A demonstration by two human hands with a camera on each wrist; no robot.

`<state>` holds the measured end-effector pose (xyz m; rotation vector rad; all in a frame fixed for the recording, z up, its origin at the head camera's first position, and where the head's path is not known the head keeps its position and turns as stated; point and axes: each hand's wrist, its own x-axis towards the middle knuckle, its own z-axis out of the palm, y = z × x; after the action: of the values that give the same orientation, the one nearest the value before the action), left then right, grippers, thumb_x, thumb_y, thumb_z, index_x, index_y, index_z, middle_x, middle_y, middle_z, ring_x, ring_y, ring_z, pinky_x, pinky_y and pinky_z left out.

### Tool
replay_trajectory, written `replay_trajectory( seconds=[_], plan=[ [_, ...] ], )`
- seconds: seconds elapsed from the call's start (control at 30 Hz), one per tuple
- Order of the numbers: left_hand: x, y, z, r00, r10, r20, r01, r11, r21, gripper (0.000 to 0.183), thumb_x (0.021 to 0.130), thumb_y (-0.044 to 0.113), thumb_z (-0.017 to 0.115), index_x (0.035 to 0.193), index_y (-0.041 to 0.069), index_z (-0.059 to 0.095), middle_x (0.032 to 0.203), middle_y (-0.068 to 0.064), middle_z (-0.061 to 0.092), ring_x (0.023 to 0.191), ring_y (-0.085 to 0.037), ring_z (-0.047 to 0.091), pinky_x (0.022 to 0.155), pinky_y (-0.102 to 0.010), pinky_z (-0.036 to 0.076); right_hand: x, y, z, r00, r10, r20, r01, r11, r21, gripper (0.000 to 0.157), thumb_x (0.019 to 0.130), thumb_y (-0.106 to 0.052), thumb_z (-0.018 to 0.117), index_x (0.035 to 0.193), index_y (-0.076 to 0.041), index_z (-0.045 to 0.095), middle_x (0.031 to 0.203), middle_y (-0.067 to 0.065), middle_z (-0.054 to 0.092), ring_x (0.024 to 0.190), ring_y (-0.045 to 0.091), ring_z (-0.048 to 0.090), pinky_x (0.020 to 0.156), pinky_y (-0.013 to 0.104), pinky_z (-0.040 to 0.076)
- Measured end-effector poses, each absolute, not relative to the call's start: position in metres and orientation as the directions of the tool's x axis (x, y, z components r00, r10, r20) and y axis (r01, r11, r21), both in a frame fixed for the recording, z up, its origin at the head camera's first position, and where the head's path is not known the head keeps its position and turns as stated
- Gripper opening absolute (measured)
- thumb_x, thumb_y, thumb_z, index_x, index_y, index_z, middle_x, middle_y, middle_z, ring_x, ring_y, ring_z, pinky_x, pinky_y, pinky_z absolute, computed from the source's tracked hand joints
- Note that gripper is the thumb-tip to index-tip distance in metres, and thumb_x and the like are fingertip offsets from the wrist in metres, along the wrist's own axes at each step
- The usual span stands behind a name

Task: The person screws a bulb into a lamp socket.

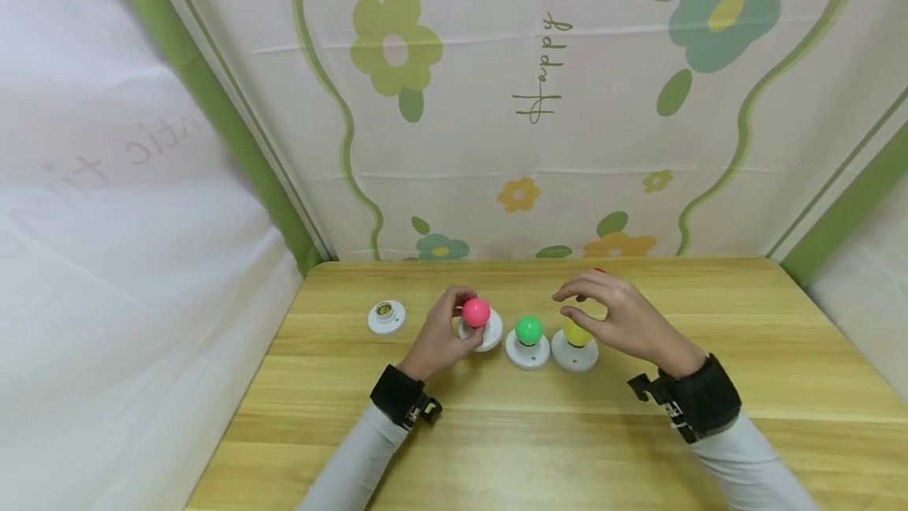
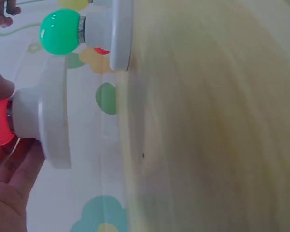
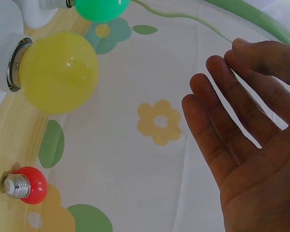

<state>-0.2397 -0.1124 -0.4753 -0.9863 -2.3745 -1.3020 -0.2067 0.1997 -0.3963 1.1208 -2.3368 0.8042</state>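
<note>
My left hand (image 1: 440, 337) grips a pink light bulb (image 1: 476, 312) that sits in a round white lamp socket (image 1: 491, 335). In the left wrist view the base of this lamp socket (image 2: 55, 116) is raised off the table, with the thumb and fingers about the bulb's neck. My right hand (image 1: 617, 312) hovers over a yellow light bulb (image 3: 60, 72) in its own socket, fingers spread and holding nothing. Between the hands a green light bulb (image 1: 528, 330) stands in another white socket (image 1: 527, 359).
An empty white socket (image 1: 386, 318) lies on the wooden table (image 1: 496, 448) at the left. Behind my right hand a loose red bulb (image 3: 31, 185) rests on its side near the table's back edge. A flower-printed curtain (image 1: 454, 124) hangs behind the table.
</note>
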Motion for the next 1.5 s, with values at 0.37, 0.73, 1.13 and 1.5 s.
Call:
replay_trajectory(
  seconds=[0.37,0.73,1.13,1.5],
  plan=[
    [-0.2402,-0.1138,-0.4796,-0.786,0.500,0.365,0.598,0.460,0.657,0.052,0.080,0.012,0.072,0.128,0.006,0.052,0.118,-0.001,0.050,0.104,-0.013,0.053,0.088,-0.029,0.052,-0.2080,0.1990,-0.3967,-0.573,-0.560,0.598,-0.811,0.490,-0.319,0.027,0.085,-0.011,0.073,0.109,-0.023,0.067,0.106,-0.007,0.065,0.096,0.009,0.058,0.072,0.036,0.056],
    [-0.2384,-0.1116,-0.4822,-0.806,0.524,0.274,0.550,0.496,0.672,0.044,0.080,0.014,0.072,0.120,0.011,0.054,0.117,0.001,0.050,0.103,-0.012,0.053,0.089,-0.027,0.051,-0.2076,0.1985,-0.3981,-0.586,-0.561,0.585,-0.804,0.493,-0.333,0.026,0.084,-0.013,0.074,0.108,-0.023,0.067,0.106,-0.008,0.064,0.094,0.008,0.059,0.071,0.038,0.057],
    [-0.2363,-0.1116,-0.4819,-0.812,0.539,0.224,0.528,0.514,0.676,0.046,0.083,0.017,0.072,0.125,0.011,0.053,0.119,0.002,0.050,0.106,-0.011,0.053,0.091,-0.027,0.050,-0.2079,0.1987,-0.3994,-0.589,-0.559,0.584,-0.801,0.501,-0.327,0.026,0.084,-0.013,0.075,0.106,-0.023,0.068,0.105,-0.008,0.065,0.093,0.009,0.060,0.072,0.033,0.057],
    [-0.2355,-0.1104,-0.4805,-0.812,0.544,0.211,0.522,0.516,0.679,0.055,0.083,0.021,0.072,0.132,0.006,0.050,0.123,0.000,0.049,0.108,-0.011,0.053,0.092,-0.027,0.050,-0.2082,0.1998,-0.3993,-0.594,-0.556,0.581,-0.796,0.511,-0.324,0.025,0.084,-0.013,0.074,0.107,-0.023,0.067,0.105,-0.008,0.065,0.094,0.008,0.059,0.072,0.036,0.057]
  ],
)
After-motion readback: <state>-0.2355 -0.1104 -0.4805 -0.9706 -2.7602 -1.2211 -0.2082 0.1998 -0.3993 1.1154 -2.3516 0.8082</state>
